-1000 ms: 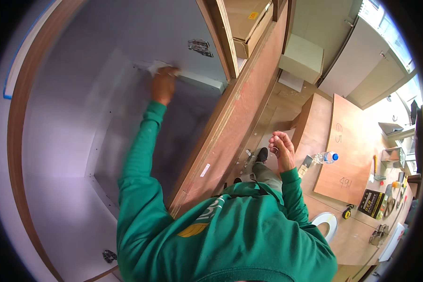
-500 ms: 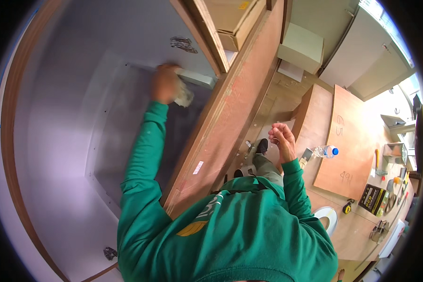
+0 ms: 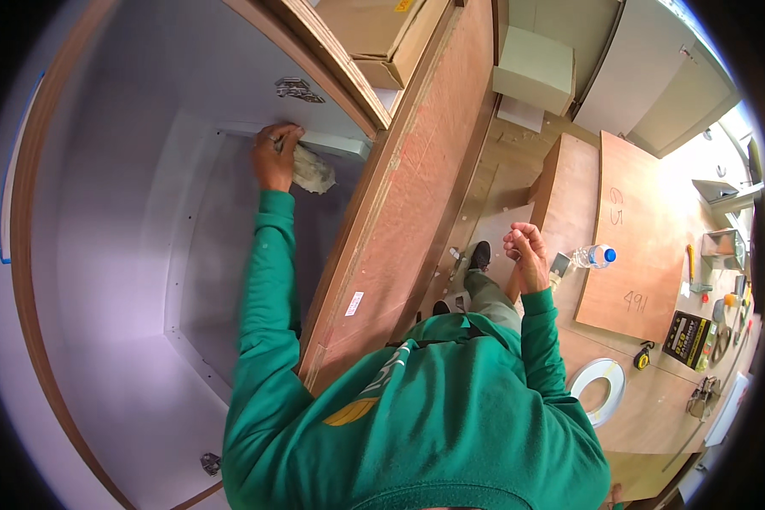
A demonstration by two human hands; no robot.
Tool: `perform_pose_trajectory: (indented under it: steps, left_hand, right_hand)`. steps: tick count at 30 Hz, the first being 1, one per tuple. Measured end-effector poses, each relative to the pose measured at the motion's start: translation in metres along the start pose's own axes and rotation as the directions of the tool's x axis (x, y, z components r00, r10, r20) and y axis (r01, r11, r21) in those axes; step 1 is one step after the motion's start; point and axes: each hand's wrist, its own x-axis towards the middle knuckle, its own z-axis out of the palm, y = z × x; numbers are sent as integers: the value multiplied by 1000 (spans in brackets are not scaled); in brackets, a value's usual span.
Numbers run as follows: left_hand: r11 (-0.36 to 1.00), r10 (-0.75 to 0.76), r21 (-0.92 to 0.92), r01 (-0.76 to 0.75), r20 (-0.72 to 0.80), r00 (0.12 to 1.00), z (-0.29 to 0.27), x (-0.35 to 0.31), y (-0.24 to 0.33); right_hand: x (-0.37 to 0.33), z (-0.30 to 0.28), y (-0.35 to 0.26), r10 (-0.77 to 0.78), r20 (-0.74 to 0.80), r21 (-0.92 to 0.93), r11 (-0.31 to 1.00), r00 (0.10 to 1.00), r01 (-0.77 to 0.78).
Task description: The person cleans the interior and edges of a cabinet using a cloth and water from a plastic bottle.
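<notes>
Cabinet interior (image 3: 144, 255) fills the left side of the head view, white panels all round, and the person in the green hoodie has the left arm stretched deep into it. The left hand (image 3: 274, 157) is closed around a crumpled pale rag (image 3: 312, 170), which bunches out just to the right of the knuckles and sits pressed against the back panel, right below a white rail (image 3: 336, 143) along the top of that panel. A metal hinge plate (image 3: 296, 88) is fixed on the wall a bit above the hand. The brown plywood side panel (image 3: 416, 187) runs diagonally between the two arms.

The right hand (image 3: 527, 248) is outside the cabinet, well apart from the left one, raised with the fingers curled loosely in toward the palm. Can't tell if anything is pinched in there, nothing obvious shows.

Just to the right of that hand lies a clear water bottle with a blue cap (image 3: 592, 255), on its side at the edge of a plywood sheet (image 3: 646, 229). Further right and lower there's a roll of white edge tape (image 3: 599, 389), a small tape measure (image 3: 643, 354) and a black and yellow box (image 3: 688, 338) on the bench (image 3: 646, 425). Cardboard boxes (image 3: 382, 34) sit above the cabinet's edge.
</notes>
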Motion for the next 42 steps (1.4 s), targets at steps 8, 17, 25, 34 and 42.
perform_pose_trajectory:
  steps: [8, 17, 25, 34, 42]
  left_hand:
    - [953, 258, 155, -259, 26, 966, -4, -17, 16]
    - [940, 313, 133, -314, 33, 949, 3, -7, 19]
    - [910, 398, 121, -397, 15, 917, 7, -9, 14]
    - [895, 413, 159, -417, 56, 909, 12, -8, 26]
    - [838, 496, 241, -490, 40, 867, 10, -14, 18]
  right_hand:
    - [10, 7, 0, -7, 40, -28, 1000, 999, 8]
    - [9, 32, -1, 23, 171, -48, 999, 985, -15]
    - [0, 7, 3, -7, 119, -78, 997, 993, 16]
    - [-1, -1, 2, -78, 72, -109, 990, 994, 86]
    - [-2, 91, -19, -144, 332, -237, 944, 932, 230]
